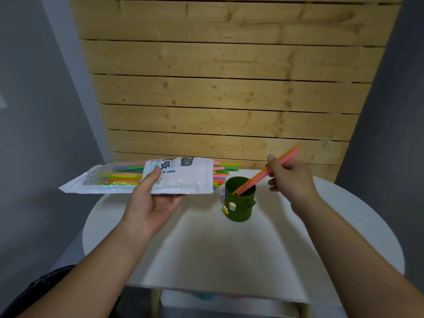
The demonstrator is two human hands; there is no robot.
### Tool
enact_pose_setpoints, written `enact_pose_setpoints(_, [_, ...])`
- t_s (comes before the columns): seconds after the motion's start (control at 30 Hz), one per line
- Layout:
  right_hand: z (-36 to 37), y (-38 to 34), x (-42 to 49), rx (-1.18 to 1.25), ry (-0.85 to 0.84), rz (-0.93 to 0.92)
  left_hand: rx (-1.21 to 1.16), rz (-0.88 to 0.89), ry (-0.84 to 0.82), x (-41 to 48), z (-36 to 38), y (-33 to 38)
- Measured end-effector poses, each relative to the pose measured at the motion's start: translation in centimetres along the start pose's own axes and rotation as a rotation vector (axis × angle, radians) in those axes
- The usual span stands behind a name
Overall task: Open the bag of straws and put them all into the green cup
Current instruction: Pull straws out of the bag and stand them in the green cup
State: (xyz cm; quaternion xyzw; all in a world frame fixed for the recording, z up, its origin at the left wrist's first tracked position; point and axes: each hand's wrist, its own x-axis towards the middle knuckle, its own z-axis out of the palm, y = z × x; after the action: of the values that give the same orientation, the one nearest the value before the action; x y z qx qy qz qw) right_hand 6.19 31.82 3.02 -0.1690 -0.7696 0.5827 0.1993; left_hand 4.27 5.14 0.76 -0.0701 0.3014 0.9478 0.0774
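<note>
My left hand (149, 203) grips the open bag (183, 180) above the table's (206, 249) far-left edge, with loose straws (226, 171) poking from its mouth. My right hand (291, 177) pinches a pink and orange pair (285, 158), their lower ends inside the green cup (239, 203) near the far edge.

A flat white-and-clear plastic bag (183, 177) lies nearly level across the left hand (149, 205), its open end pointing toward the right hand (290, 177). Bright plastic straws (223, 172) poke from that end. A dark green round cup (239, 207) with small charms stands upright below the right hand. That hand pinches a pink and an orange straw (257, 177), tilted, their lower ends inside the cup.
</note>
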Motion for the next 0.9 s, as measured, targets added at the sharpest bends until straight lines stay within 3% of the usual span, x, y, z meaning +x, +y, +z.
enact_pose_setpoints(0.4, [-0.4,0.6,-2.6,-0.209,-0.236,0.362,0.053,-0.009,-0.061,-1.4,1.0,-0.6])
enact_pose_setpoints(0.47, [-0.2,0.1,-3.1,-0.108,-0.251,0.342,0.056,-0.013,-0.073,-1.5,1.1,-0.7])
enact_pose_setpoints(0.6, [0.9,-1.2,-4.0,0.33,-0.267,0.218,0.057,-0.018,-0.078,-1.9,1.4,-1.0])
enact_pose_setpoints(0.7, [1.5,-1.2,-4.5,0.36,-0.293,0.114,0.061,-0.022,-0.077,-2.0,1.5,-1.0])
enact_pose_setpoints(0.9, [0.1,-1.4,-3.8,0.412,-0.195,0.127,0.004,0.003,-0.059,-1.9,1.2,-0.1])
